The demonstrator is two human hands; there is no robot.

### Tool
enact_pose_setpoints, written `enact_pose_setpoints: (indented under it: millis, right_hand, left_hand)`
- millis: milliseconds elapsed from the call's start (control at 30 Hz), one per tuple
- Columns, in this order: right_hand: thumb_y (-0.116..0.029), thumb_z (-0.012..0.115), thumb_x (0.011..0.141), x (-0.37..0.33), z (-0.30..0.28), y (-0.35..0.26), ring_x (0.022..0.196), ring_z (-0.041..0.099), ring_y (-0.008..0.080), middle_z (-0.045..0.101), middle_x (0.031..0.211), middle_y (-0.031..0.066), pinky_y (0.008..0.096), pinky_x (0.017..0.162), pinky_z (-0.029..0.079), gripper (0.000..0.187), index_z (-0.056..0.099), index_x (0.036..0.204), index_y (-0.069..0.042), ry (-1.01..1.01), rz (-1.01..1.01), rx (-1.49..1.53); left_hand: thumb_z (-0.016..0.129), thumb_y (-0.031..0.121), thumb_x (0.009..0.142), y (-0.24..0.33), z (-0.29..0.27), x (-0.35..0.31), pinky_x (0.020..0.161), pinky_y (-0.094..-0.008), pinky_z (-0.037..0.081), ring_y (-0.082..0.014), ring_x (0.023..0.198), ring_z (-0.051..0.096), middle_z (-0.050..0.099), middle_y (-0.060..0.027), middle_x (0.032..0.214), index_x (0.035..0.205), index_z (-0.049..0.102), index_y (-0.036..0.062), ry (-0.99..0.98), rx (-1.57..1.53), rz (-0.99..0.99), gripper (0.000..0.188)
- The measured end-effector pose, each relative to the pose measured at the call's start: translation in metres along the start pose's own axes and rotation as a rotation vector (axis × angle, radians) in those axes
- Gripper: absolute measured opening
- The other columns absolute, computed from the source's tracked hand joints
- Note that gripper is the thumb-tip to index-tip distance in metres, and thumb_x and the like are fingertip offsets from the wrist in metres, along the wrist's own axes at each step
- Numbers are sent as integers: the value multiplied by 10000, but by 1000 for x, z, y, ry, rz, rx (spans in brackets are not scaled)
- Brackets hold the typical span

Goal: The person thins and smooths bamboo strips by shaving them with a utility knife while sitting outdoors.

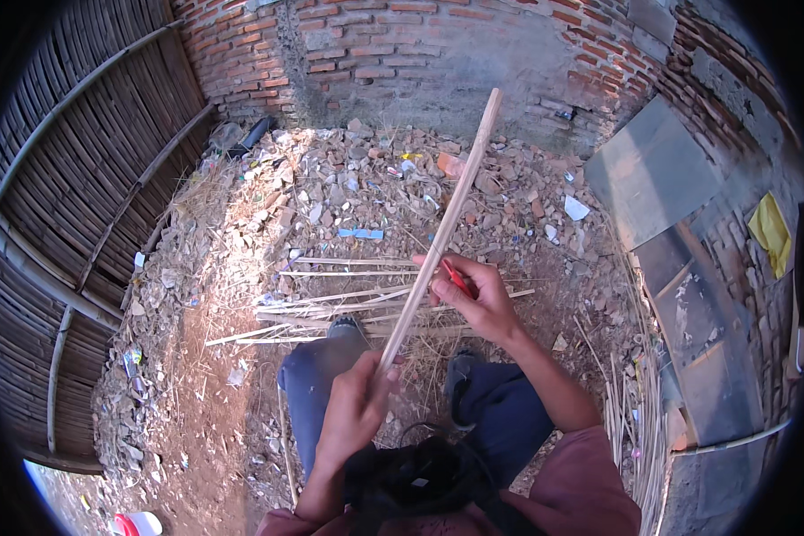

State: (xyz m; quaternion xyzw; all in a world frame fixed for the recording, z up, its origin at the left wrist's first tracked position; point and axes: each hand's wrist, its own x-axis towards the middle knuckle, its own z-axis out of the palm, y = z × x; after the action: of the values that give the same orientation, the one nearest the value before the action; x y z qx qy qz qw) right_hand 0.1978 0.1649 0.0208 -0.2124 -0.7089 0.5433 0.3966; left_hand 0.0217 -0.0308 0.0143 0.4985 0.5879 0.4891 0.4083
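Pale strip [445,223] is held aslant over the ground [214,393], its lower end enclosed by the tightly curled left hand [357,404]. By the right hand [479,304] a red tool [456,278] is gripped narrowly beside the strip's middle; fingertips [418,260] are seen past its left side, though whether the wood is touched cannot be told. More strips [286,318] are spread beneath, across the ground's middle. The ground's far edge is bounded by a brick wall [375,54], its left edge by a slatted wall [80,152], its right by leaning panels [657,170]; open room is left between these and both hands.
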Motion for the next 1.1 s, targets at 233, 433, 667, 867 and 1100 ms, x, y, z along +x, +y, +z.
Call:
enact_pose_setpoints:
  millis: [233, 433, 667, 867, 1100]
  right_hand:
    - [-310, 792, 969, -10, 13, -19, 726, 635, 116, 688, 853, 62, 295, 651, 489, 369, 708, 1151, 0, -117, -124, -290]
    - [-288, 787, 979, -16, 30, -20, 779, 760, 231, 745, 901, 117, 340, 681, 585, 291, 724, 1064, -17, -179, -261, -441]
    - [-252, 825, 933, -19, 41, -19, 746, 768, 238, 762, 894, 79, 356, 640, 589, 251, 740, 1058, -51, -173, -435, -502]
    - [-190, 844, 897, -21, 44, -17, 695, 740, 259, 734, 854, 105, 358, 606, 574, 260, 730, 1036, -1, -119, -501, -542]
    - [-189, 845, 874, -24, 44, -15, 741, 767, 270, 766, 902, 106, 360, 627, 603, 270, 744, 1056, -16, -60, -497, -656]
  left_hand:
    - [611, 186, 1101, -13, -10, 5, 605, -196, 386, -14, 721, 513, 602, 52, 831, 1217, 635, 17, 5, -163, -26, 206]
    - [712, 127, 1046, -3, -8, 7, 631, -178, 376, 8, 763, 513, 614, 54, 899, 1195, 617, 31, 10, -197, -27, 201]
    - [718, 67, 1031, 7, -7, 12, 726, -196, 453, -7, 856, 568, 683, 32, 1017, 1295, 613, 6, 9, -272, 33, 291]
    - [690, 58, 1049, -3, -7, 14, 752, -215, 483, -29, 892, 594, 709, 11, 1034, 1318, 628, -8, 71, -57, -10, 284]
    - [695, 73, 1050, 1, 4, 17, 773, -221, 495, -33, 898, 598, 712, 8, 1025, 1295, 638, -14, 147, -82, 54, 265]
